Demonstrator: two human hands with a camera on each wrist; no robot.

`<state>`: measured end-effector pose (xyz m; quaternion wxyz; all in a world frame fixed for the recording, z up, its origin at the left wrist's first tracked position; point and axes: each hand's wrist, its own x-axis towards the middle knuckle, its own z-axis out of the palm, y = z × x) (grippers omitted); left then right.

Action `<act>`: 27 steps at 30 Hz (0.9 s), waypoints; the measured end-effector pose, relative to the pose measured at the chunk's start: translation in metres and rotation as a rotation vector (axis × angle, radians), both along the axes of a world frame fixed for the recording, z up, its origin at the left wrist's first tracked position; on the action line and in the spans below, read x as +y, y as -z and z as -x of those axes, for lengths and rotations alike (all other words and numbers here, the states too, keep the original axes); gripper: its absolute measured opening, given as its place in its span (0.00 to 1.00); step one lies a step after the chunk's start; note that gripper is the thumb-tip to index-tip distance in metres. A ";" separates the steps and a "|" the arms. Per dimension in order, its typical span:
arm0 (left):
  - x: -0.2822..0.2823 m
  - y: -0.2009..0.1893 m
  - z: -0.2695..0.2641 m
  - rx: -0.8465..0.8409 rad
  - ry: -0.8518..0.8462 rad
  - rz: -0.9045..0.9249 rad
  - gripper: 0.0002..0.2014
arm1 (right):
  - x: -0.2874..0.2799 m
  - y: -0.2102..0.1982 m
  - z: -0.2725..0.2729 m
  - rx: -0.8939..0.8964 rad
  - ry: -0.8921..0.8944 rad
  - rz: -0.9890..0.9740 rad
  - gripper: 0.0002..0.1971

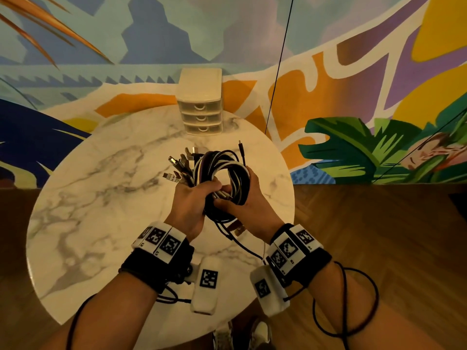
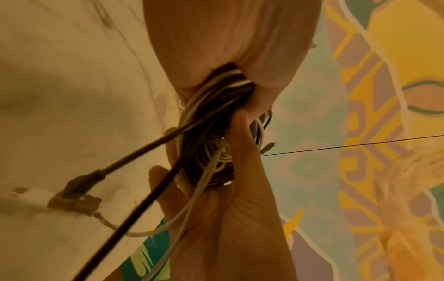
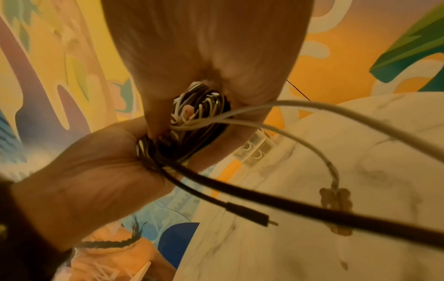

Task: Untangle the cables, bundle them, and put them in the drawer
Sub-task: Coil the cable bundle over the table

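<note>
Though coiled, black-and-white cables (image 1: 222,170) loose-ended.

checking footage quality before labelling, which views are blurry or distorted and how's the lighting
Head view: sharp, warm dim light, wide-angle bending at the edges; cable coil and drawer unit read clearly. Left wrist view: soft, the loose connector smeared. Right wrist view: soft too, orange cast, the black plug still legible.
</note>
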<state>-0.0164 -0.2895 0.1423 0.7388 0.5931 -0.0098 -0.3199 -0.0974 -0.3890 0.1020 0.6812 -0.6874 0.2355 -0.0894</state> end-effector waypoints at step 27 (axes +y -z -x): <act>0.015 0.002 0.000 0.080 0.065 -0.036 0.07 | -0.030 -0.010 0.001 -0.119 0.050 0.706 0.10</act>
